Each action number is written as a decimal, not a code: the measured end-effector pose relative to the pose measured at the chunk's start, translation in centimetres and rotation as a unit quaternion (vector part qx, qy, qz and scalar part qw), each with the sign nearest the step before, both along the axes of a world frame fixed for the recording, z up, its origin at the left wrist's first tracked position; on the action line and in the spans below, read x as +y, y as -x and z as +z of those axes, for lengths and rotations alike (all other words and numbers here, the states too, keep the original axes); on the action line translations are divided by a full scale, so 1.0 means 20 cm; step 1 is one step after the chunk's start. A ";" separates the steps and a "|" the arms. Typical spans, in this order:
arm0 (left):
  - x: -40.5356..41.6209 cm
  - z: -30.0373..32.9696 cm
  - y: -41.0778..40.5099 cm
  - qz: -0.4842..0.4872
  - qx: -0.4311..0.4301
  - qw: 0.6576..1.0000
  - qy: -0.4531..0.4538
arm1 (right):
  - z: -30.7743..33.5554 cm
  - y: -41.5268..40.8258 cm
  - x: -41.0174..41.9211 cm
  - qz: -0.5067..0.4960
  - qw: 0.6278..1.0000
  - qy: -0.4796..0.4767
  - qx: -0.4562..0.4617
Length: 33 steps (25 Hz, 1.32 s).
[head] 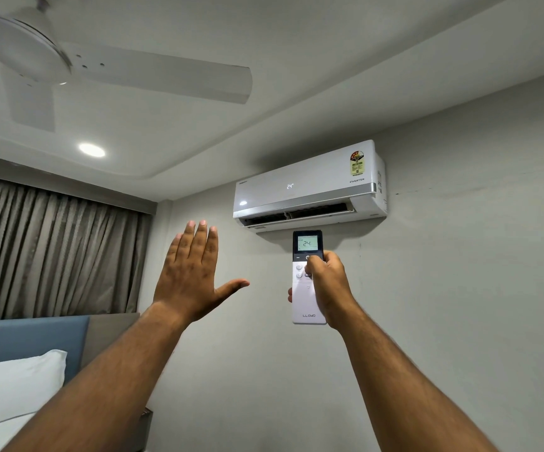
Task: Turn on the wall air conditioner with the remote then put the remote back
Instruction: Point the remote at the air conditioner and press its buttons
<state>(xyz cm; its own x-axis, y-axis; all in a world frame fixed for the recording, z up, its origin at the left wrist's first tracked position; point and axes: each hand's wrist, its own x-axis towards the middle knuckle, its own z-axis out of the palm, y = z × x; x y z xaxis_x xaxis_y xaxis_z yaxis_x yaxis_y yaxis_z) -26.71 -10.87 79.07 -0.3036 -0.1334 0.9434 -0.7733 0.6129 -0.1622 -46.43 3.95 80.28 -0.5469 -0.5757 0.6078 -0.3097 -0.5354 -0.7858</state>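
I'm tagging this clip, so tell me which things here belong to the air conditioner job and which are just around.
Part of the job:
white wall air conditioner showing 24
white and black remote, held in the right hand

Just around:
white ceiling fan
grey pleated curtain
white pillow
round ceiling light
left hand, open and empty

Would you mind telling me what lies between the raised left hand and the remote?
Nothing: in the head view, only bare grey wall shows between the open left hand and the remote held in the right hand.

light: dim, even | source: ceiling downlight (92, 149) (glaring white) | edges: wide-angle stretch | focus: sharp
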 end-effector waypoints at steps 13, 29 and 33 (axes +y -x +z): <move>-0.01 -0.01 0.00 -0.004 0.011 1.000 -0.006 | -0.01 0.01 -0.01 -0.007 1.000 -0.012 -0.002; -0.03 -0.04 0.00 0.003 0.011 1.000 -0.013 | 0.00 0.05 0.00 -0.015 1.000 0.017 -0.014; -0.04 -0.04 0.00 0.000 0.014 1.000 -0.015 | 0.01 0.04 0.00 -0.017 1.000 0.012 -0.005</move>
<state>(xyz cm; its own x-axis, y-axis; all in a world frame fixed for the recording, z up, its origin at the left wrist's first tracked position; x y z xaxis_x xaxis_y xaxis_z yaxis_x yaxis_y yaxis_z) -26.71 -11.68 78.34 -0.2763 -0.1627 0.9472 -0.7778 0.6168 -0.1209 -47.21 3.90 80.41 -0.5715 -0.5416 0.6165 -0.3208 -0.5440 -0.7753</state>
